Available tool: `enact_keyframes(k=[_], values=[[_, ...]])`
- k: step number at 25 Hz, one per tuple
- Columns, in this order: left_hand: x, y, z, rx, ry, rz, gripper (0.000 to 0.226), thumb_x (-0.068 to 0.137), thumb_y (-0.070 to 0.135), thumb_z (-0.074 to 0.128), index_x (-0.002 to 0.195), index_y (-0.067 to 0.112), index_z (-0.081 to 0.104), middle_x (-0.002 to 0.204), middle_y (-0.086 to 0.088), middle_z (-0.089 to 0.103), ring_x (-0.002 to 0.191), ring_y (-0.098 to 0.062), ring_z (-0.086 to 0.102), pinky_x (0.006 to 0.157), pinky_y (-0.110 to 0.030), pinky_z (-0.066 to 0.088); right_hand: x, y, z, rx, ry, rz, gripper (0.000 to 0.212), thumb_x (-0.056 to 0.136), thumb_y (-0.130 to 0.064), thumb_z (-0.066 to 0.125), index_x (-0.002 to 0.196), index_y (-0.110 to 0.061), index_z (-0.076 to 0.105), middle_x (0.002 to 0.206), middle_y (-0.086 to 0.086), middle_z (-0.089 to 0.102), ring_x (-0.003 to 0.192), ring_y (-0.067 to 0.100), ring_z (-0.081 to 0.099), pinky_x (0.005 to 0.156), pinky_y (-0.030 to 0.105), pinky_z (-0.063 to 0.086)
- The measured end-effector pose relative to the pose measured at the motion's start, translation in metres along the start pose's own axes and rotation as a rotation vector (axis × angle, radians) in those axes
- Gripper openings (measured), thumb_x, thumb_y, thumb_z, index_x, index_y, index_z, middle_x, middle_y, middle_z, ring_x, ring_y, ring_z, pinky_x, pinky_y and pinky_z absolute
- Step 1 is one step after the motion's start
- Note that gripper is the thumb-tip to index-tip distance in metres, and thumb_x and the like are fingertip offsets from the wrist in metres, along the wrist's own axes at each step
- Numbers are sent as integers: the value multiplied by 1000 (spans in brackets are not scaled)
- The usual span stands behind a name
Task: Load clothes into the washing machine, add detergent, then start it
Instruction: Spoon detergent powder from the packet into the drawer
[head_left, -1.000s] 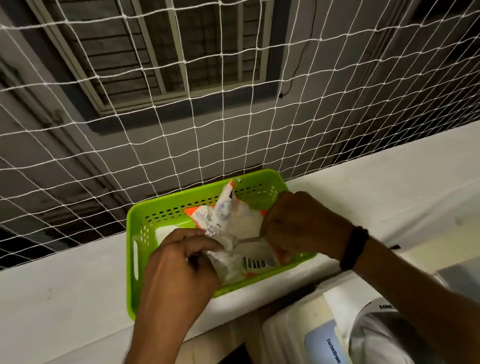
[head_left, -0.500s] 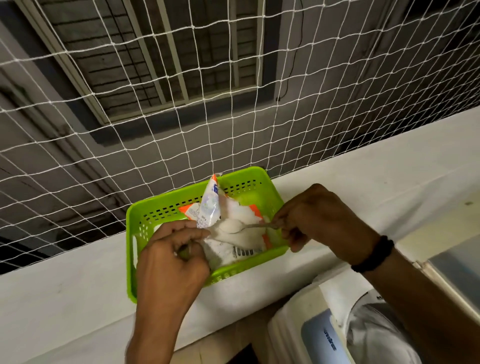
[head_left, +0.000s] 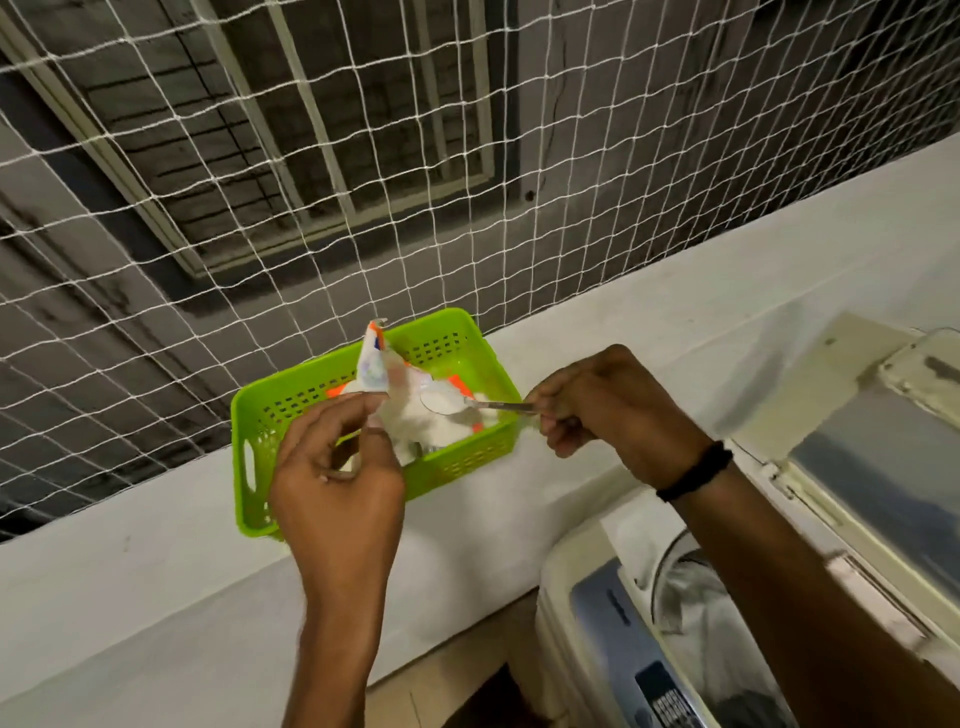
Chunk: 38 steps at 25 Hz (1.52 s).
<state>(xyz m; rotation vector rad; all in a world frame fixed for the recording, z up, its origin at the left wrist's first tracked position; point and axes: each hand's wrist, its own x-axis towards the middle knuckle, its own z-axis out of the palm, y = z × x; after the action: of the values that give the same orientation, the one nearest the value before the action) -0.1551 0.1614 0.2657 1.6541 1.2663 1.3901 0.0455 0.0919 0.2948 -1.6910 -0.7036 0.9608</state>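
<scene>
Spoon (head_left: 452, 402): heaped with white powder. Handle pinched in the curled fingers of the right hand (head_left: 608, 405), long axis level, bowl pointing left over the basket (head_left: 249, 415).
Washer (head_left: 597, 623): lay below and right of that hand, the nearer one. Lid up, clothes (head_left: 696, 597) in its drum.
Packet (head_left: 375, 364): open, stood in the green basket on the worktop (head_left: 156, 545), edge pinched by the left hand (head_left: 332, 467).
</scene>
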Motion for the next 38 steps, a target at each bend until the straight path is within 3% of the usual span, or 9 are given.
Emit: enact_keyframes(k=[5, 12, 17, 22, 24, 26, 29, 34, 38], values=[[-37, 14, 35, -243, -76, -68, 29, 89, 1, 64, 97, 27, 72, 104, -5, 73, 95, -13, 69, 84, -24, 52, -34, 20, -54, 49, 94, 72, 15, 83, 10, 57, 82, 11, 71, 65, 23, 64, 57, 32, 62, 49, 28, 51], [-116, 14, 132, -453, -550, -481, 24, 89, 23, 63, 112, 21, 70, 109, 3, 70, 104, -16, 65, 89, -30, 52, -102, 101, -145, 72, 395, 225, 16, 85, 5, 60, 75, 3, 74, 60, 15, 67, 50, 23, 64, 51, 29, 56], [-196, 9, 220, -390, -932, -787, 38, 102, 20, 47, 138, 11, 55, 128, -11, 61, 112, -23, 58, 93, -28, 47, -153, 211, -201, 49, 690, 345, 14, 71, -8, 63, 72, 0, 74, 62, 12, 72, 64, 35, 69, 69, 50, 59], [-274, -15, 290, -230, -1250, -1052, 55, 102, 47, 43, 146, 13, 47, 145, -11, 52, 133, -27, 49, 113, -36, 36, -174, 325, -246, 67, 862, 557, 16, 72, -19, 59, 63, -17, 72, 69, 13, 72, 75, 41, 70, 75, 56, 59], [-295, -29, 311, -216, -1278, -1170, 60, 100, 50, 45, 146, 12, 45, 148, -15, 47, 136, -30, 45, 111, -37, 36, -169, 368, -254, -44, 913, 544, 16, 68, -26, 57, 65, -24, 73, 67, 11, 73, 74, 38, 70, 73, 54, 57], [-311, -41, 329, -231, -1244, -1286, 63, 98, 50, 49, 147, 10, 42, 151, -19, 42, 139, -32, 42, 115, -39, 35, -161, 373, -251, -105, 974, 535, 20, 69, -26, 57, 70, -16, 74, 64, 10, 72, 70, 31, 70, 71, 45, 57], [-327, -49, 349, -278, -1183, -1408, 71, 97, 52, 51, 150, 7, 35, 153, -21, 38, 143, -33, 37, 118, -40, 32, -147, 381, -244, -318, 945, 530, 12, 75, -12, 64, 76, -6, 75, 77, 17, 73, 77, 35, 68, 66, 32, 52], [-332, -52, 359, -343, -1180, -1501, 77, 97, 54, 49, 154, 7, 26, 155, -23, 36, 142, -36, 37, 119, -43, 30, -140, 418, -224, -663, 935, 377, 23, 64, 3, 78, 85, -1, 70, 81, 18, 66, 71, 35, 63, 61, 32, 50], [-327, -53, 359, -356, -1209, -1507, 79, 97, 54, 49, 155, 6, 26, 155, -23, 36, 142, -36, 38, 120, -43, 29, -144, 414, -220, -764, 1040, 287, 23, 70, -2, 78, 91, -4, 71, 85, 14, 69, 79, 30, 63, 68, 30, 50]])
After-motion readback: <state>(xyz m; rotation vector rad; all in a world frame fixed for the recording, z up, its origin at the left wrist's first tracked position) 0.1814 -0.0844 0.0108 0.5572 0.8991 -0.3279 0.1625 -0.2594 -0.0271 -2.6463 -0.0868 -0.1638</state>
